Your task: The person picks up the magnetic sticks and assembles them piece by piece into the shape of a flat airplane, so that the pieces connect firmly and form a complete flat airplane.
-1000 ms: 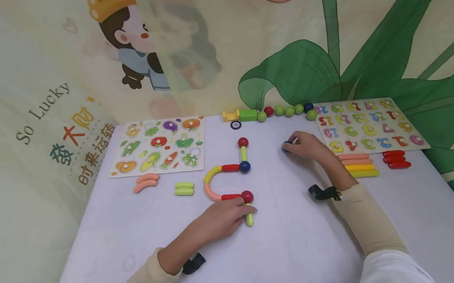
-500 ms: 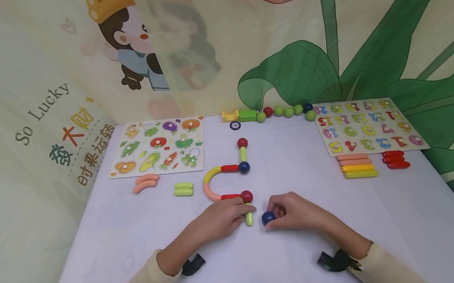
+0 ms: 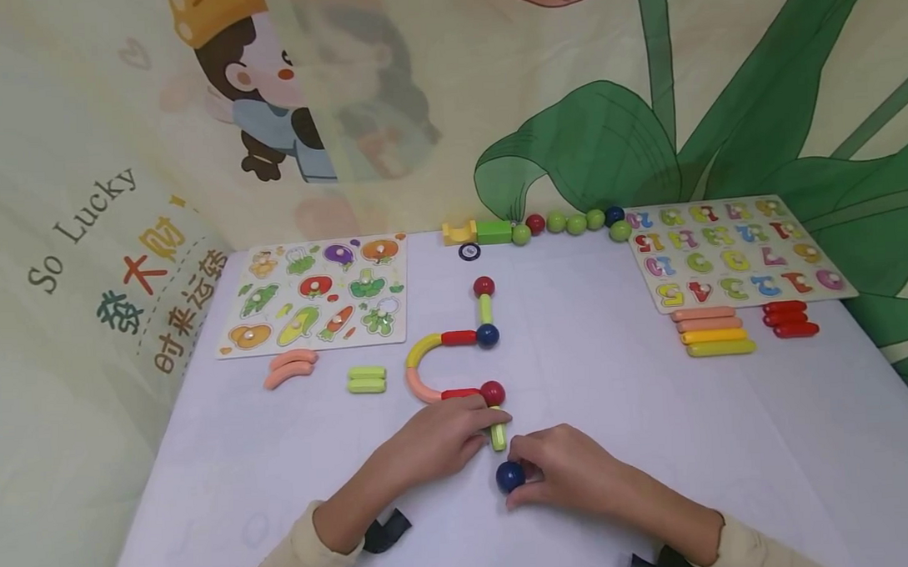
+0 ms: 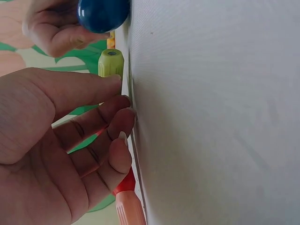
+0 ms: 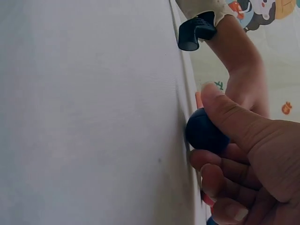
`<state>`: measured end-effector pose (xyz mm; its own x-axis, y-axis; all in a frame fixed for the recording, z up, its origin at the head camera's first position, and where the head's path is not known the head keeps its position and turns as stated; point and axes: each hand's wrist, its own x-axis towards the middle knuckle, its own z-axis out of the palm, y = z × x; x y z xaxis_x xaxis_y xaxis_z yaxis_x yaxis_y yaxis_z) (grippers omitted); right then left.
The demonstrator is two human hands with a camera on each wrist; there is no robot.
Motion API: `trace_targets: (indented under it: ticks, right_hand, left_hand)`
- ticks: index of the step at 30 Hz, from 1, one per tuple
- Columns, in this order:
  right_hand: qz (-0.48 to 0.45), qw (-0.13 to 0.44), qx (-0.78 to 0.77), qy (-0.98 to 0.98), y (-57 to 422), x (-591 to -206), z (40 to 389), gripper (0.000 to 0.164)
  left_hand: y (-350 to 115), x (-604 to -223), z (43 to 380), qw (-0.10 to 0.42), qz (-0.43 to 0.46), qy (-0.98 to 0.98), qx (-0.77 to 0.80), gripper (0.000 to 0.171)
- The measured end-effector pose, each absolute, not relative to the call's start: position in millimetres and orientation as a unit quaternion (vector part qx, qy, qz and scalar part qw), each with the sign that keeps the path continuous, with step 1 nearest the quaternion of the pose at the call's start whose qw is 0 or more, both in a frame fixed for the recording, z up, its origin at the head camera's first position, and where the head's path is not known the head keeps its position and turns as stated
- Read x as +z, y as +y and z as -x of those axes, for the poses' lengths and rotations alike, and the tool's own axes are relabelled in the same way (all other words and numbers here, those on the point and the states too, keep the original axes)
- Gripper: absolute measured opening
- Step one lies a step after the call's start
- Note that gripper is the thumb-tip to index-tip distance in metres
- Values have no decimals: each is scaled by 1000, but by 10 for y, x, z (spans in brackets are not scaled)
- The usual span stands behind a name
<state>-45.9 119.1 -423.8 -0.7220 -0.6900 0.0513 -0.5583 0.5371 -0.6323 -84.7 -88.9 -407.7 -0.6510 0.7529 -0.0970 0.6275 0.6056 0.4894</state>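
Note:
My right hand (image 3: 573, 471) pinches a dark blue ball (image 3: 510, 478) between thumb and fingers, close to the table and just below the free end of a light green rod (image 3: 499, 437). That rod is gripped by my left hand (image 3: 435, 438), whose fingers cover part of it. Its far end meets a red ball (image 3: 492, 393). From there a curved chain of red, pink and yellow rods leads round to another blue ball (image 3: 487, 336), a short green rod (image 3: 486, 309) and a red ball (image 3: 484, 286). In the left wrist view the held ball (image 4: 103, 14) is apart from the rod's end (image 4: 111, 58).
Two short green rods (image 3: 367, 379) and two curved pink rods (image 3: 290, 368) lie left, below a vegetable puzzle board (image 3: 231, 345). At right are coloured rods (image 3: 714, 336), red rods (image 3: 789, 318) and a number board (image 3: 837, 295). Several balls (image 3: 575, 224) and blocks (image 3: 493, 232) line the back.
My right hand has brought the blue ball from the right of the table toward me and leftward, to below the green rod's end. The left hand has stayed in place on the rod.

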Motion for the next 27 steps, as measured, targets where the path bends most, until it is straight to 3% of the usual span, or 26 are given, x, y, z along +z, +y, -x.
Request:
trace_targets:
  ticks: [7,14,18,24,27]
  right_hand:
    - [313,58,-276,907,1182,-4323,509,41]
    - [313,88,-307,894,1199,-4386,534,36]
    - [320,134,-322,881,1249,-4368,575,30]
    - [294,262,-328,859,1503,-4237,815,18]
    - [280,284,-322,859,1708,-4188,1025,17]
  left_hand:
    - [-884,-4069,847,144,-388,886,208,41]
    - [-881,-4065,839,134,-392,887,204,43]
    - [-885,-4060,832,131,-392,887,206,44]
    - [-935,-4038,817,125,-385,889,215,43]
    - [-993,-4029,803,105,-376,895,217,43]
